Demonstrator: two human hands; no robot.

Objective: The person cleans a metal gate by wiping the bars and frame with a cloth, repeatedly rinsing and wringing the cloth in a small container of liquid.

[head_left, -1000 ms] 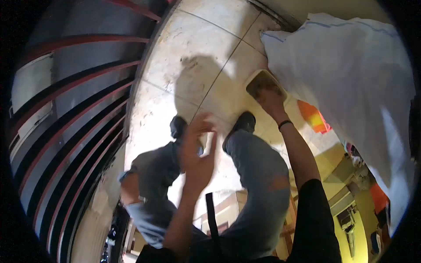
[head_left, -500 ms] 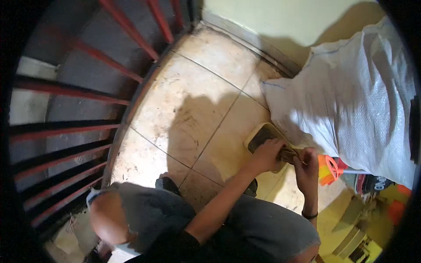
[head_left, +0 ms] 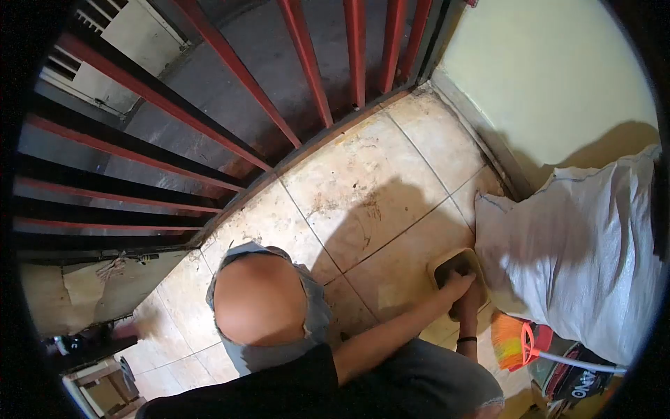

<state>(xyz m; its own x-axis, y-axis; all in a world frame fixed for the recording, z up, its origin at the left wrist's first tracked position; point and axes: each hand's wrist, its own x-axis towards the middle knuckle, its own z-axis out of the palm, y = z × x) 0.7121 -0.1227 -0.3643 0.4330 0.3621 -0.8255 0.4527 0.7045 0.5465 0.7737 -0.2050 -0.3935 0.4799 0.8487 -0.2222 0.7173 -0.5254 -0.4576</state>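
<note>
A yellowish rectangular plastic basin with a dark inside stands on the tiled floor, just left of the white sack. My left hand reaches over its near side and down into it, with the fingers out of sight. Close against it is my right hand, also lowered into the basin, a dark band round its wrist. The two hands seem to touch or overlap. Whatever they hold is hidden by the hands and the shade; the dark cloth-like bundle seen earlier does not show clearly.
A large white woven sack leans along the wall on the right. Below it lie an orange and yellow broom and a dark lettered bag. Red and black railing bars curve along the left. My bent knee is in front.
Both hands have gone down into the basin; earlier they held a dark cloth-like bundle between them above its rim. The camera has turned, so the basin and sack appear further right and lower.
</note>
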